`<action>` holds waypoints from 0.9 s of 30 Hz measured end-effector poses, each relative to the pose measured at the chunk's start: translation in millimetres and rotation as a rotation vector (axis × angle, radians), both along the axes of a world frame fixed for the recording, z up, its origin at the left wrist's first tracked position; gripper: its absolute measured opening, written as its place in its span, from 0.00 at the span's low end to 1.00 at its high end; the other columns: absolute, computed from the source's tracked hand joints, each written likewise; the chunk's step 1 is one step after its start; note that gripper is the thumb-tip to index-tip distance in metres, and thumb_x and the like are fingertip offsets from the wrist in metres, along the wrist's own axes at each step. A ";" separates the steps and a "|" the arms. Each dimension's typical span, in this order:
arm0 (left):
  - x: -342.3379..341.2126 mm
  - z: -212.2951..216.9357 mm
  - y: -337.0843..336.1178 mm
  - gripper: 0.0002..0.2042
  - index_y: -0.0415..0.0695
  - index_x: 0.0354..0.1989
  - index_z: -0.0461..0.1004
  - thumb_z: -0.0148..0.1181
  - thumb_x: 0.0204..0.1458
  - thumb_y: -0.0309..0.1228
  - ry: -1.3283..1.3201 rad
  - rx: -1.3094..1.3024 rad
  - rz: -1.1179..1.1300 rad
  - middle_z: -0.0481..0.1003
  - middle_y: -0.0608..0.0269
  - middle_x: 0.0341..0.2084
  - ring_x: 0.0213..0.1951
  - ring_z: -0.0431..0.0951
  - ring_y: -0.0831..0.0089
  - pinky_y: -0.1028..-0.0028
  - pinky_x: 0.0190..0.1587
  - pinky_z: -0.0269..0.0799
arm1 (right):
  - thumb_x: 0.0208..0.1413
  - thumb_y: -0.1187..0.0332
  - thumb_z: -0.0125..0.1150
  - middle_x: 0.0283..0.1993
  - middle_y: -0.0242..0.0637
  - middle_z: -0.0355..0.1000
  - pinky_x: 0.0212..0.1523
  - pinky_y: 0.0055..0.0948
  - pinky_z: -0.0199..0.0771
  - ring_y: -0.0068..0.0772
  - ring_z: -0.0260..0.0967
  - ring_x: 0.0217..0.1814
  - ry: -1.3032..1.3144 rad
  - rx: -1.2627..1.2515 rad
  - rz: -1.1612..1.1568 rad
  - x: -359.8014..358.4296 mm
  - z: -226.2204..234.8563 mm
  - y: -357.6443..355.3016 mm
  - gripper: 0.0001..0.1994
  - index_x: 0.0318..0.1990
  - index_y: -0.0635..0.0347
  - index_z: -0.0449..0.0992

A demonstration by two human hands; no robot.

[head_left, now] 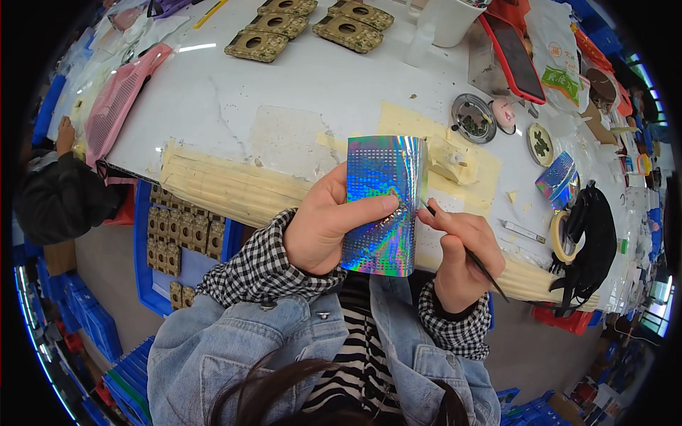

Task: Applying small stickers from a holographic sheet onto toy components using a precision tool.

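Note:
My left hand grips a shiny holographic sticker sheet by its left side, thumb flat across the front. Rows of small marks run over the sheet, which is held upright above the table edge. On its right side, my right hand pinches dark, slim tweezers, their tip close to the sheet's right edge. Whether the tip touches the sheet, I cannot tell. Behind the hands, a small part wrapped in cream tape rests on yellow paper.
Camouflage tank hull pieces lie at the far side of the white table. A red phone, a round metal dish and a black bag are on the right. Below left, a blue crate holds more hulls. Another person sits at left.

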State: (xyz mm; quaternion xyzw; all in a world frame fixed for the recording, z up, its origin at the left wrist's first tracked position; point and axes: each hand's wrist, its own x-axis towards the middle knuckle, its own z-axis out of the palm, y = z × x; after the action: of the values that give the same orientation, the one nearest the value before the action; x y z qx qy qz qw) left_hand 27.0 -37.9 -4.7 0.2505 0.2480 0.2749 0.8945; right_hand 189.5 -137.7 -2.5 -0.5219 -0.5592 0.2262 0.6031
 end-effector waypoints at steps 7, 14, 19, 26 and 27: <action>-5.8 0.7 5.6 0.18 0.38 0.54 0.65 0.55 0.54 0.18 -0.036 -0.014 0.049 0.75 0.56 0.45 0.44 0.78 0.70 0.69 0.48 0.76 | 0.55 0.73 0.61 0.37 0.44 0.77 0.54 0.43 0.73 0.38 0.75 0.43 -0.021 -0.058 -0.177 32.0 -5.0 -22.0 0.09 0.40 0.69 0.79; -2.8 -4.0 9.3 0.18 0.36 0.54 0.65 0.54 0.54 0.19 0.002 0.009 0.114 0.76 0.55 0.44 0.44 0.78 0.69 0.69 0.48 0.76 | 0.47 0.76 0.66 0.34 0.41 0.76 0.58 0.48 0.68 0.39 0.73 0.42 -0.422 -0.176 -0.241 44.9 -26.6 -40.7 0.09 0.38 0.63 0.81; -3.8 -3.1 9.6 0.17 0.35 0.53 0.66 0.55 0.54 0.19 0.024 0.026 0.121 0.76 0.56 0.44 0.43 0.78 0.71 0.70 0.48 0.76 | 0.42 0.76 0.69 0.33 0.37 0.76 0.59 0.49 0.67 0.39 0.72 0.43 -0.636 -0.148 -0.236 44.5 -31.8 -42.7 0.12 0.38 0.61 0.81; -4.4 -0.4 10.2 0.16 0.35 0.52 0.67 0.56 0.54 0.20 0.049 0.043 0.125 0.76 0.55 0.43 0.43 0.78 0.71 0.71 0.48 0.75 | 0.41 0.76 0.69 0.32 0.36 0.75 0.60 0.49 0.66 0.39 0.71 0.44 -0.696 -0.172 -0.226 43.1 -30.3 -42.1 0.13 0.38 0.60 0.82; -4.3 -0.9 10.1 0.16 0.35 0.52 0.67 0.56 0.54 0.20 0.050 0.043 0.127 0.76 0.55 0.43 0.43 0.78 0.71 0.71 0.48 0.75 | 0.41 0.76 0.69 0.32 0.35 0.75 0.60 0.50 0.66 0.39 0.71 0.44 -0.697 -0.169 -0.229 43.2 -30.5 -41.9 0.13 0.38 0.60 0.82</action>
State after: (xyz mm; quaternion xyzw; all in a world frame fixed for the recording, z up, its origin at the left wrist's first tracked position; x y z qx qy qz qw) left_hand 22.7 -27.8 -5.6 0.2604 0.2798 0.3298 0.8632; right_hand 232.7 -179.7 -33.0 -0.6747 -0.6483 0.0116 0.3525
